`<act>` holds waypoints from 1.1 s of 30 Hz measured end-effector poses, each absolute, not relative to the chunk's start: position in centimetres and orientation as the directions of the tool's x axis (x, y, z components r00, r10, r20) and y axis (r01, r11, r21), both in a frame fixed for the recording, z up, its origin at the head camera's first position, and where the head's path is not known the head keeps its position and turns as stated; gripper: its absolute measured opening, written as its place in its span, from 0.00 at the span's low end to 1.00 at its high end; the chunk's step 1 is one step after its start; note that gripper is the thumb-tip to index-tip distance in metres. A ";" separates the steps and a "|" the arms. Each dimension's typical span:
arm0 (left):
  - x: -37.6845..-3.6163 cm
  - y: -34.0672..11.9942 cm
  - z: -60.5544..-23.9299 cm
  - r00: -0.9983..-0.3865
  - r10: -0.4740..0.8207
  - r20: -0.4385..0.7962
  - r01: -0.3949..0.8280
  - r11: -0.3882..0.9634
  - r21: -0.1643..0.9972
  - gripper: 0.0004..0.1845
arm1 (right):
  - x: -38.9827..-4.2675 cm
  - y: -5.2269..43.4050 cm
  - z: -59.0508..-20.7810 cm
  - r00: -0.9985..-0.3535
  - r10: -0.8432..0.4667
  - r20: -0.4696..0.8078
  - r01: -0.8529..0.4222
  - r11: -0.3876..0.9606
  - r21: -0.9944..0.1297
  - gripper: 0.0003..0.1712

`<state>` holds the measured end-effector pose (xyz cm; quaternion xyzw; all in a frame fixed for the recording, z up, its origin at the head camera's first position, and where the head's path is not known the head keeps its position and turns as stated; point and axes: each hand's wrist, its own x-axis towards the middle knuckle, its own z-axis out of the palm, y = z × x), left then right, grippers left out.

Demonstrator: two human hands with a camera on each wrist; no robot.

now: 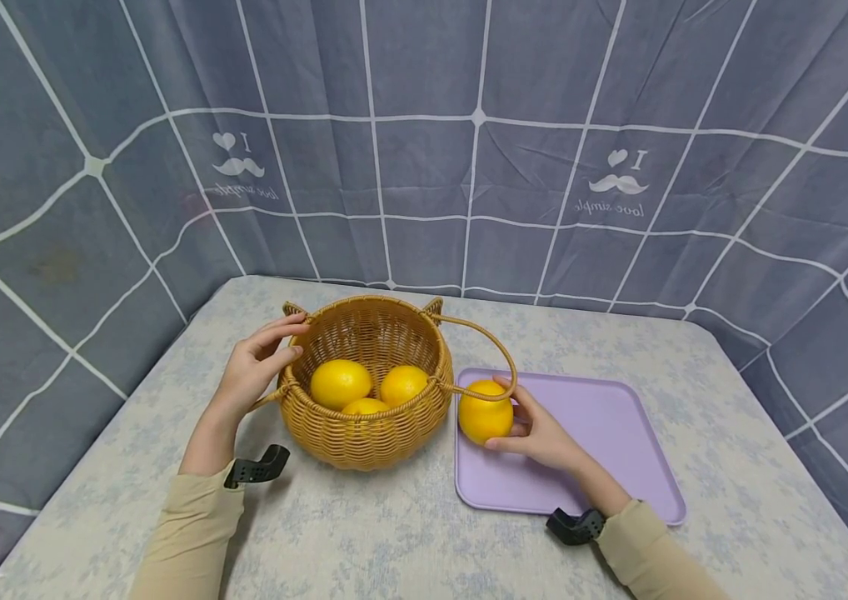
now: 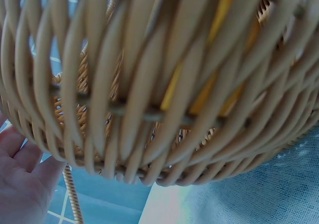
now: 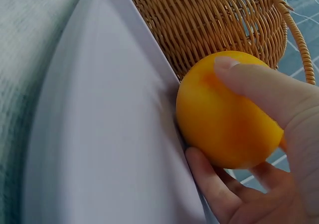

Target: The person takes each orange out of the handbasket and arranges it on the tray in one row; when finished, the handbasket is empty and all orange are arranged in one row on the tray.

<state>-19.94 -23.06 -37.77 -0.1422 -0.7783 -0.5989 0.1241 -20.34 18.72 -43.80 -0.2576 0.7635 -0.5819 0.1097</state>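
Observation:
My right hand (image 1: 540,433) holds a yellow lemon (image 1: 486,414) between thumb and fingers, over the left side of a lilac tray (image 1: 596,442). In the right wrist view the thumb lies across the lemon (image 3: 224,114), with fingertips under it beside the tray's rim. A round wicker basket (image 1: 364,442) stands to the left, with three lemons inside, one of them (image 1: 340,383) at the left. Its looped handle (image 1: 480,325) leans out rightward and passes in front of the held lemon. My left hand (image 1: 251,367) rests extended fingers against the basket's left rim.
Below the left hand, another handle (image 1: 266,401) juts from the basket. A pale patterned cloth (image 1: 364,533) covers the table. Behind it and at both sides hangs a grey-blue curtain (image 1: 424,167) with white lines. Each wrist wears a black camera band (image 1: 576,527).

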 end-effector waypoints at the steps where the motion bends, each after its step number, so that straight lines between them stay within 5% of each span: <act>1: -19.9 -23.1 -37.8 -0.929 0.073 0.363 0.370 0.244 0.896 0.18 | -20.5 18.8 -44.1 -0.841 -0.525 0.131 -0.262 0.183 -0.948 0.53; 11: -19.9 -23.1 -37.6 -0.931 0.070 0.359 0.364 0.252 0.897 0.18 | -21.0 19.0 -45.6 -0.789 -0.596 0.150 -0.260 0.102 -0.960 0.56; 26: -19.9 -23.0 -37.5 -0.932 0.069 0.356 0.361 0.242 0.900 0.18 | -21.0 19.2 -45.7 -0.803 -0.572 0.165 -0.300 0.149 -0.942 0.57; 33: -19.9 -23.1 -37.6 -0.930 0.068 0.360 0.366 0.245 0.898 0.18 | -21.1 18.9 -45.8 -0.819 -0.545 0.176 -0.317 0.175 -0.932 0.50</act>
